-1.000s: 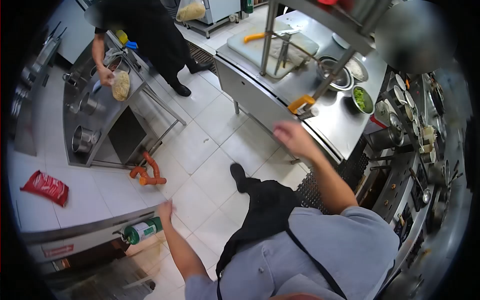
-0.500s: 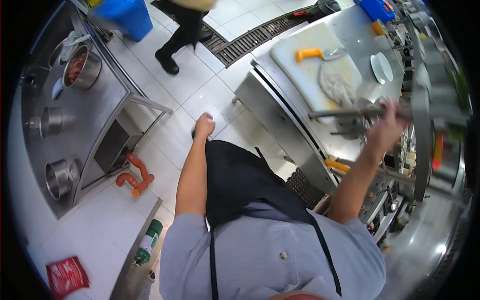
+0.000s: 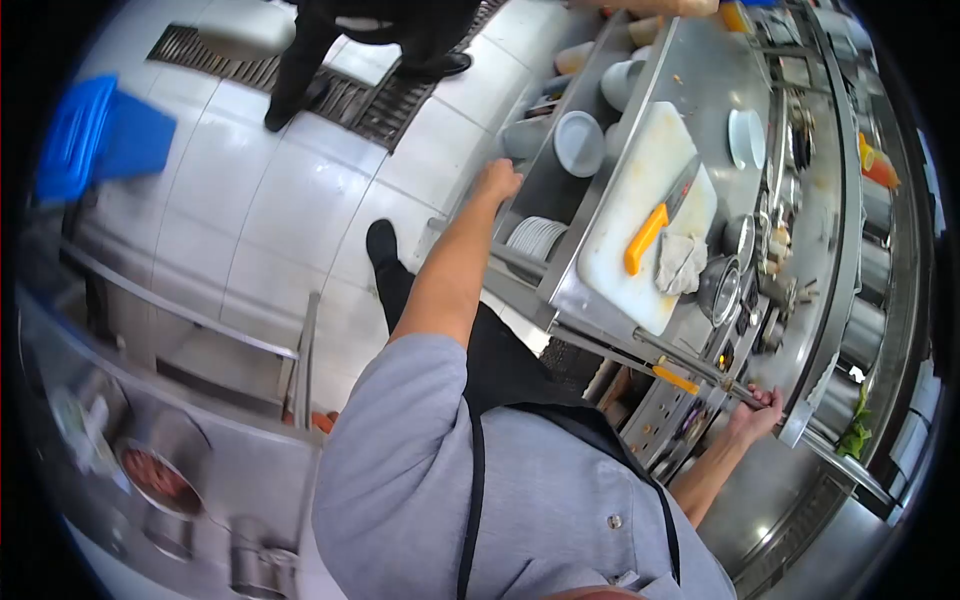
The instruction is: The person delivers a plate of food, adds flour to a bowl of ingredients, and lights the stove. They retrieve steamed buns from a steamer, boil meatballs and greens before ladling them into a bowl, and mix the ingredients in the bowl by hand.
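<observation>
My left hand (image 3: 497, 180) is closed beside the outer edge of a shelf compartment (image 3: 545, 205) under the counter. What its fingers hold, if anything, is hidden. Inside the compartment are stacked white plates (image 3: 538, 240) and a white bowl (image 3: 579, 143). My right hand (image 3: 757, 415) is curled around a metal rail (image 3: 690, 362) at the counter's near end. On the counter lies a white cutting board (image 3: 625, 225), bearing a yellow-handled knife (image 3: 648, 238) and a crumpled cloth (image 3: 682, 263). Metal bowls (image 3: 719, 288) sit beside the board.
Another person's dark-clothed legs (image 3: 305, 60) stand by the floor grate (image 3: 350, 105). A blue bin (image 3: 110, 135) is at upper left. A steel table (image 3: 250, 480) at lower left carries a pot of meat (image 3: 160, 475). A white dish (image 3: 745, 138) sits on the counter (image 3: 700, 70).
The view has swung round. My left hand has moved from over the floor to the counter's side, where the shelf compartment now shows. My right hand is still at the rail.
</observation>
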The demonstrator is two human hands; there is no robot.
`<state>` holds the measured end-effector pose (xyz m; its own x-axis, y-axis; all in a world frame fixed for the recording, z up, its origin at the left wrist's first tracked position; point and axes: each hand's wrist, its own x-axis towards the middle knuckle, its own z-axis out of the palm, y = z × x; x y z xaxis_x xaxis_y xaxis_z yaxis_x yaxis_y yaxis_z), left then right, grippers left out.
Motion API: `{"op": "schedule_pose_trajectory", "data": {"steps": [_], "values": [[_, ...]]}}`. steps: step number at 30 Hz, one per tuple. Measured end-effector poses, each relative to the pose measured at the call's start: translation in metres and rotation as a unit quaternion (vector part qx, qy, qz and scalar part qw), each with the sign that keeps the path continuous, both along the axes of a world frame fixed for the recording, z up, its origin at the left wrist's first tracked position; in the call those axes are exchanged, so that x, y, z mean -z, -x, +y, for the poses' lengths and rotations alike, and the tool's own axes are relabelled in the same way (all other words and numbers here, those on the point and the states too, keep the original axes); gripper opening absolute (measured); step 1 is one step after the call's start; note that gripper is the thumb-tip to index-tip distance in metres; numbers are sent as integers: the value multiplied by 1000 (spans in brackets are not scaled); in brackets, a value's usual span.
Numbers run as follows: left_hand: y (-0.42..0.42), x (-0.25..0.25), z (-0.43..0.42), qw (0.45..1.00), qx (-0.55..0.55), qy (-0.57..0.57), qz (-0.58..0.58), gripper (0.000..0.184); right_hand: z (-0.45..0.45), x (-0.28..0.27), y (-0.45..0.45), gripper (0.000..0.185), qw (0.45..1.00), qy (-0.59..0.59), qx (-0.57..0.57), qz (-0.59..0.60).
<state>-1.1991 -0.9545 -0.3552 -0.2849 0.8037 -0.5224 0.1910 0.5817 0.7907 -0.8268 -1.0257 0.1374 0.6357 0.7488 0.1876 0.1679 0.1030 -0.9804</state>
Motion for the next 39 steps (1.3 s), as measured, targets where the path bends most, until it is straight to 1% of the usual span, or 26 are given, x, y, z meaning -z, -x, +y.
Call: {"op": "schedule_pose_trajectory", "data": {"steps": [1, 2, 4, 5, 7, 8, 9, 10, 11, 12, 13, 14, 15, 16, 20, 23, 25, 27, 30, 31, 32, 33, 34, 36, 37, 39], "values": [[-3, 0, 28, 1000, 22, 4, -14, 36, 4, -1, 9, 29, 999, 7, 32, 3], [-9, 12, 61, 998, 39, -36, -21, 38, 9, 2, 16, 29, 998, -9, 62, 23], [-23, 24, 103, 999, 33, -25, -17, 39, 18, 6, 28, 29, 995, -19, 98, 24], [-27, 28, 128, 996, 82, 19, -34, 48, 24, 7, 31, 29, 993, -16, 111, 22], [-42, 40, 169, 996, 91, 25, -5, 52, 33, 14, 36, 28, 987, -50, 152, 8], [-52, 53, 191, 998, 56, 22, 3, 52, 37, 17, 35, 27, 987, -48, 154, -19], [-59, 60, 212, 997, 67, 46, -7, 51, 41, 22, 35, 26, 986, -46, 157, -46], [-66, 68, 229, 994, 78, 69, -17, 49, 51, 23, 44, 24, 975, -42, 212, -58], [-83, 92, 239, 997, 13, 56, -57, 49, 55, 23, 37, 24, 970, -59, 230, -60], [-94, 111, 255, 994, -47, 33, -97, 49, 55, 27, 31, 24, 977, -60, 197, -56], [-95, 110, 263, 993, -13, 48, -104, 50, 54, 28, 26, 24, 983, -61, 163, -54], [-126, 172, 283, 997, 39, -61, 29, 49, 66, 28, 27, 19, 975, -60, 203, -68], [-112, 136, 279, 998, 17, -8, 60, 37, 69, 30, 23, 19, 969, -94, 220, -63], [-110, 124, 283, 999, 21, -9, 42, 35, 70, 32, 20, 14, 970, -98, 213, -70], [-95, 84, 292, 995, -18, -93, -42, 32, 80, 28, 17, 15, 968, -127, 199, -79], [-59, 42, 253, 981, -97, -156, -61, 36, 77, 25, 14, 19, 969, -168, 167, -62], [-24, 23, 205, 969, -167, -178, -48, 47, 77, 27, 12, 22, 967, -186, 152, -90], [14, -20, 140, 942, -236, -237, -4, 48, 69, 10, 21, 25, 973, -182, 130, -54], [81, -28, 40, 920, -294, -251, 68, 48, 26, 12, 9, 40, 993, -25, 83, -77], [92, -45, 1, 907, -312, -264, 102, 48, 5, 14, 14, 45, 987, -21, 13, -161], [99, -62, -43, 913, -343, -209, 73, 46, -22, 16, 14, 51, 968, -18, -55, -245], [101, -66, -81, 904, -366, -175, 135, 44, -64, 16, 10, 56, 866, 11, -67, -496], [99, -73, -121, 909, -358, -119, 176, 45, -102, 14, 14, 53, 860, 46, -111, -496], [88, -88, -192, 913, -317, -20, 257, 49, -185, 30, 0, 54, 893, 59, -202, -398], [78, -83, -231, 909, -291, 25, 296, 52, -223, 46, -19, 48, 895, 79, -225, -377], [45, -85, -289, 931, -160, 42, 325, 57, -300, 81, -60, 41, 896, 173, -255, -319]]}}
